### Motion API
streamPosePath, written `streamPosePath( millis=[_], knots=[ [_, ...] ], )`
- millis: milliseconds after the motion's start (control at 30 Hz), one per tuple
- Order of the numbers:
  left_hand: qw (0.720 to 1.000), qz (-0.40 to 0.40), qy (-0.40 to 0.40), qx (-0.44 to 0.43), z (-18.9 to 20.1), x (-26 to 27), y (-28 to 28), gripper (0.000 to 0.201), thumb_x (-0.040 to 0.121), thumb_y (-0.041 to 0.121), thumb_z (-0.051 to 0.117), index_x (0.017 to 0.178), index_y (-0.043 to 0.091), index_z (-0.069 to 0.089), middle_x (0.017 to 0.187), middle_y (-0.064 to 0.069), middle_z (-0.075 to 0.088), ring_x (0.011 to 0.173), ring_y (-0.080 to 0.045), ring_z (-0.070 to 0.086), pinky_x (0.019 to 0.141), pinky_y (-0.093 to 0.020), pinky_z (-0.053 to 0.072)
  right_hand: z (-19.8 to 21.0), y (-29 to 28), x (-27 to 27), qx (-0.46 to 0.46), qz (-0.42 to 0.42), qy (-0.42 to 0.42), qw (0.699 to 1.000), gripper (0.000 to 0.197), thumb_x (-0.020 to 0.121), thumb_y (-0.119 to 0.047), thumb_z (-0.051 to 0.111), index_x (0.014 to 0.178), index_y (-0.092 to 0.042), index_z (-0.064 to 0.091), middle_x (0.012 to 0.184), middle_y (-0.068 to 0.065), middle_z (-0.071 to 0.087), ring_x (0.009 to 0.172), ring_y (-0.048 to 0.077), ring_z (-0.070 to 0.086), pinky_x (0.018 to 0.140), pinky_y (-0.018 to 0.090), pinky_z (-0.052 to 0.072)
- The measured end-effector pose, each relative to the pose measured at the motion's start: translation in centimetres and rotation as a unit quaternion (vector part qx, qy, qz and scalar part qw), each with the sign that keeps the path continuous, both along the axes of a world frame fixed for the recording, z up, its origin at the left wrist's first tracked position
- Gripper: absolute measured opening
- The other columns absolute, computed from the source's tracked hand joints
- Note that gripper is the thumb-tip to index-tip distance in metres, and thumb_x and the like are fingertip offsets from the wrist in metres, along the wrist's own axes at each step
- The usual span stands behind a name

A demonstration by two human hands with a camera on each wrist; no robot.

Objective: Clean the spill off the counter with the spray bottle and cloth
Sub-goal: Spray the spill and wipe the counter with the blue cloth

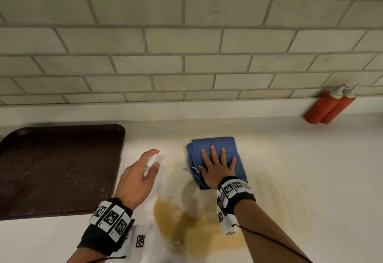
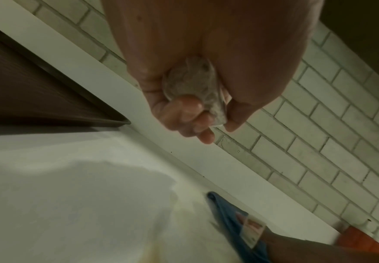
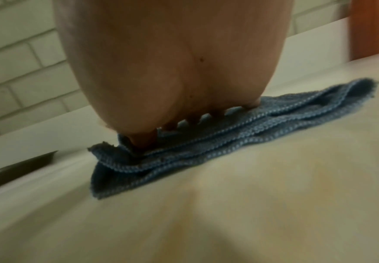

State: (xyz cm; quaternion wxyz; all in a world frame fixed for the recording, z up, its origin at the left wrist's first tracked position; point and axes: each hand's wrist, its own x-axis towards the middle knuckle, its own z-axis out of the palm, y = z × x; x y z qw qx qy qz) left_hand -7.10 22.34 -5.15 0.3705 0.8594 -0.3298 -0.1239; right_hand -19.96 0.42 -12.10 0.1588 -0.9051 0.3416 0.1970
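Observation:
A yellow-brown spill [image 1: 186, 227] lies on the white counter [image 1: 310, 159] near the front edge, with faint smears to its right. My left hand [image 1: 153, 159] hovers over the counter and grips a small clear spray bottle [image 1: 147, 166]; in the left wrist view my fingers [image 2: 188, 115] curl round the bottle [image 2: 191, 83]. My right hand [image 1: 217, 159] lies flat with spread fingers on a folded blue cloth [image 1: 234, 149], just behind the spill. The right wrist view shows the palm [image 3: 173, 71] pressing the cloth [image 3: 229, 135] onto the counter.
A dark brown tray [image 1: 58, 169] sits on the counter at the left. Two red squeeze bottles [image 1: 329, 107] stand against the tiled wall [image 1: 186, 45] at the back right. A low white ledge [image 1: 145, 111] runs along the wall's foot.

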Motion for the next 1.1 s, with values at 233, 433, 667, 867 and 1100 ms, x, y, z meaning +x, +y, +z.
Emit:
streamPosePath(
  millis=[233,433,667,867,1100],
  knots=[
    [1.0,-0.019,-0.007,-0.022,0.3,0.6,-0.4,0.033,0.098,0.037,0.052,0.131,0.039,0.053,0.076,-0.01,0.062,0.059,-0.004,0.046,0.065,-0.029,0.039,-0.4,6.2,2.2,0.006,0.1,-0.019,0.995,0.063,0.101,-0.056,0.019,0.155,-0.038,-0.01,0.162,-0.004,-0.024,0.147,0.033,-0.025,0.11,0.068,-0.015],
    [1.0,-0.025,-0.009,-0.01,0.3,1.3,0.2,0.035,0.098,0.034,0.054,0.132,0.036,0.053,0.082,-0.003,0.066,0.063,0.0,0.05,0.068,-0.029,0.039,-0.2,3.5,6.2,0.013,0.068,-0.008,0.998,0.064,0.1,-0.059,0.021,0.154,-0.042,-0.007,0.163,-0.008,-0.021,0.149,0.03,-0.021,0.113,0.067,-0.011],
    [1.0,-0.027,-0.015,0.005,0.5,3.3,-3.1,0.048,0.096,0.031,0.056,0.14,0.042,0.04,0.128,0.004,0.062,0.097,-0.011,0.058,0.087,-0.033,0.047,0.1,0.3,8.2,0.019,0.02,-0.02,0.999,0.066,0.098,-0.063,0.022,0.154,-0.043,-0.006,0.163,-0.01,-0.02,0.149,0.027,-0.021,0.114,0.064,-0.013],
    [0.999,-0.003,-0.044,0.029,0.8,3.1,-7.9,0.053,0.098,0.029,0.048,0.145,0.04,0.028,0.13,-0.006,0.056,0.104,-0.03,0.064,0.089,-0.042,0.049,0.2,-3.9,3.9,0.02,-0.026,-0.029,0.999,0.065,0.098,-0.064,0.02,0.154,-0.043,-0.006,0.162,-0.013,-0.02,0.149,0.025,-0.02,0.115,0.063,-0.011],
    [0.997,0.003,-0.048,0.059,1.0,1.7,-10.9,0.031,0.097,0.026,0.044,0.126,0.031,0.037,0.102,-0.007,0.064,0.09,-0.036,0.064,0.081,-0.044,0.05,-0.1,-11.5,-5.6,0.005,-0.122,-0.01,0.992,0.063,0.098,-0.064,0.017,0.152,-0.047,-0.011,0.162,-0.013,-0.021,0.15,0.024,-0.018,0.116,0.061,-0.006]
  ],
)
